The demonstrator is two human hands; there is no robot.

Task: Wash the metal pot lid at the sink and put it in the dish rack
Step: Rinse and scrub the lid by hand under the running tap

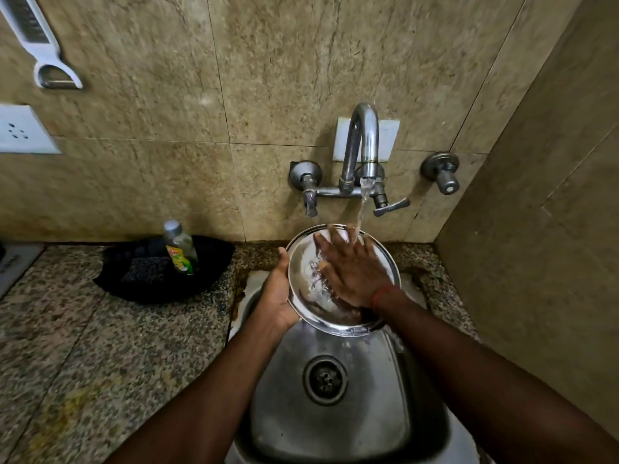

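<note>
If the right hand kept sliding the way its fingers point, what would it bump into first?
The right hand lies flat on the metal lid, fingers aimed up toward the wall. Going on, it would probably meet the water stream first, then the tap, though depth is hard to judge.

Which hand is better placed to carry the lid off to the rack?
Left. The left hand already grips the lid by its rim; the right hand only lies flat on its face under the water. No rack is in view.

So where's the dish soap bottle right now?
The dish soap bottle stands in a black tray on the counter, left of the sink, against the wall.
</note>
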